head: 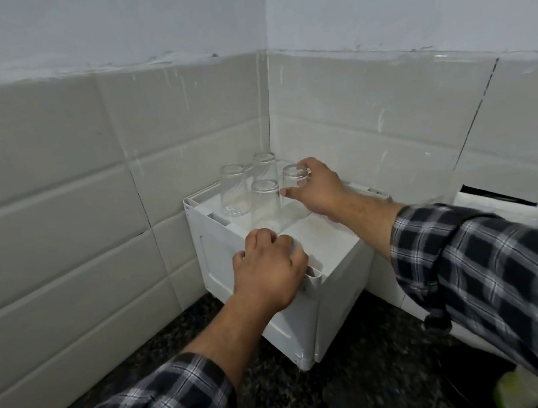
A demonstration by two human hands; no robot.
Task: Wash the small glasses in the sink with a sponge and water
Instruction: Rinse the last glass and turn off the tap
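Note:
Several small clear glasses stand upside down on top of a white box [322, 248] in the tiled corner. Three of them stand free: one at the left [234, 191], one at the back [265, 164] and one in front [265, 204]. My right hand [319, 189] grips a further glass [294, 179] by its upturned base, at the right of the group. My left hand [270, 269] is closed near the box's front edge over a pale see-through shape [296, 245] that looks like another small glass, mostly hidden by the fingers. No sink, sponge or water is in view.
The white box sits on a dark speckled counter [356, 392], tight against grey wall tiles [53, 206] on the left and right. A low white ledge with a dark slot [495, 199] runs along the right wall. A yellow-green object [508, 391] shows at the bottom right.

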